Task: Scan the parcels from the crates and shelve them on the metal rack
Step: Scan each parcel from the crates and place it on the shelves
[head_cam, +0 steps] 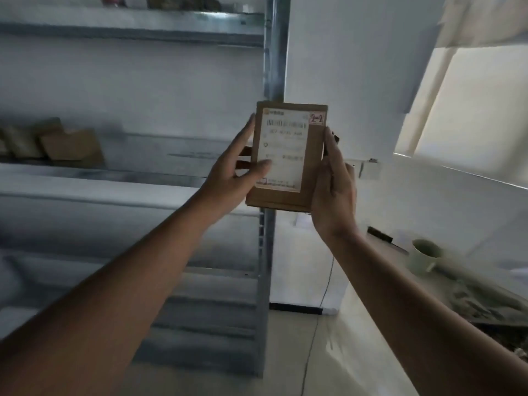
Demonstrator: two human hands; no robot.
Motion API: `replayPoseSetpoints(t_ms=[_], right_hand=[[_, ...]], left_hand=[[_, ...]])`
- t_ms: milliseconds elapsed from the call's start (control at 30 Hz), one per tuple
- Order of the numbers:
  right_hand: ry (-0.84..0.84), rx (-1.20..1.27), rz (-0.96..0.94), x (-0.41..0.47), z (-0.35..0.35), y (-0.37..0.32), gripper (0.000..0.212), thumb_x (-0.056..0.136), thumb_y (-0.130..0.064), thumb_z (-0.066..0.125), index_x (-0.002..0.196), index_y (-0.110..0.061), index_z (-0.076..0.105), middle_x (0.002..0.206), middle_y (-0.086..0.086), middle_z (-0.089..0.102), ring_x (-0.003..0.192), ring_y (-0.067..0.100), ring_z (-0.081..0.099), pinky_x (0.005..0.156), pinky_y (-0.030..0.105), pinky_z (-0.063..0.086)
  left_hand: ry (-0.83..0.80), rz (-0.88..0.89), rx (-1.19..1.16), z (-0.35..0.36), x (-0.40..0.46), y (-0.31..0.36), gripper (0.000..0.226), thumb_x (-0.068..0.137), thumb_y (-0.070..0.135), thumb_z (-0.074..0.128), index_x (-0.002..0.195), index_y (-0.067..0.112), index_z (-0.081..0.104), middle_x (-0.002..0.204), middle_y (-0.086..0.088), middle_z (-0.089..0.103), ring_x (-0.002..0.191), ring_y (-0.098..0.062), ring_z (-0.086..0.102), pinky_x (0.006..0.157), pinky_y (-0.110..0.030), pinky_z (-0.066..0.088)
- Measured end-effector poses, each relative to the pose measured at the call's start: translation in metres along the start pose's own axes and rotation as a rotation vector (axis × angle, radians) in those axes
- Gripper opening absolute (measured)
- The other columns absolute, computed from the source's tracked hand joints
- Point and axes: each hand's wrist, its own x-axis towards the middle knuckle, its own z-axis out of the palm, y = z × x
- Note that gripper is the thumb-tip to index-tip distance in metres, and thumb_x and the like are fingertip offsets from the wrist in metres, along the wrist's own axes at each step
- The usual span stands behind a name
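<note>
Both hands are holding one flat brown cardboard parcel upright in mid-air, in front of the right upright post of the metal rack. The left hand is gripping the parcel's left edge, thumb lying across the white shipping label, other fingers curling behind the cardboard. The right hand is clasping the right edge, fingers running up along the side; a small dark object is showing at its fingertips, too blurred to identify. The label is facing the camera, barcode near the top, print below unreadable. A pink sticker at the parcel's top right corner is reading "2-2". On the rack, the middle shelf at far left is carrying a few brown cardboard parcels leaning together, well apart from the held one. The top shelf is carrying more brown packages at the frame's upper edge, blurred. Lower shelves are blurred. To the right, a pale green cup is sitting on a counter; its contents cannot be made out. Beside it, further right, a shallow tray-like container is holding greyish clutter, too blurred to name.
</note>
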Motion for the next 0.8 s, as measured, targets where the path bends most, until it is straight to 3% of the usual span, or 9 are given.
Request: replayPoseSetpoints(t_ms=[100, 267, 533, 700, 800], right_hand=[[-0.074, 0.064, -0.002, -0.002, 0.062, -0.016, 0.051, 0.117, -0.013, 0.029, 0.165, -0.026, 0.036, 0.135, 0.025, 0.05, 0.125, 0.041, 0.059, 0.099, 0.055, 0.059], [-0.169, 0.126, -0.001, 0.002, 0.158, -0.033, 0.05, 0.118, -0.018, 0.031, 0.165, -0.032, 0.036, 0.143, 0.018, 0.044, 0.13, 0.033, 0.057, 0.102, 0.053, 0.059], [-0.315, 0.13, -0.012, 0.037, 0.303, -0.012, 0.05, 0.117, -0.025, 0.028, 0.165, -0.041, 0.034, 0.137, 0.016, 0.052, 0.126, 0.03, 0.057, 0.108, 0.051, 0.053], [-0.387, 0.144, 0.04, 0.068, 0.386, 0.013, 0.051, 0.116, -0.028, 0.027, 0.165, -0.043, 0.033, 0.137, 0.013, 0.052, 0.122, 0.025, 0.059, 0.108, 0.049, 0.055], [-0.437, 0.145, 0.057, 0.09, 0.429, 0.024, 0.053, 0.116, -0.022, 0.028, 0.165, -0.039, 0.033, 0.136, 0.015, 0.058, 0.12, 0.027, 0.063, 0.107, 0.046, 0.055]], left_hand=[[0.072, -0.021, 0.077, -0.059, -0.012, -0.01, 0.081, 0.104, 0.032, 0.067, 0.166, 0.052, 0.017, 0.144, 0.01, 0.057, 0.125, -0.004, 0.062, 0.09, -0.027, 0.062], [0.178, -0.067, 0.163, -0.148, -0.024, -0.034, 0.083, 0.103, 0.032, 0.068, 0.163, 0.055, 0.016, 0.154, 0.002, 0.052, 0.135, -0.019, 0.059, 0.096, -0.045, 0.062], [0.265, -0.17, 0.253, -0.258, -0.008, -0.101, 0.099, 0.097, 0.018, 0.077, 0.161, 0.061, 0.015, 0.163, 0.011, 0.042, 0.146, -0.017, 0.047, 0.108, -0.052, 0.056], [0.301, -0.241, 0.307, -0.313, 0.025, -0.157, 0.101, 0.094, 0.017, 0.08, 0.163, 0.055, 0.019, 0.157, 0.017, 0.044, 0.138, 0.0, 0.048, 0.109, -0.041, 0.056], [0.35, -0.276, 0.305, -0.342, 0.045, -0.183, 0.096, 0.093, 0.017, 0.081, 0.164, 0.051, 0.026, 0.156, 0.012, 0.05, 0.139, -0.006, 0.051, 0.112, -0.044, 0.053]])
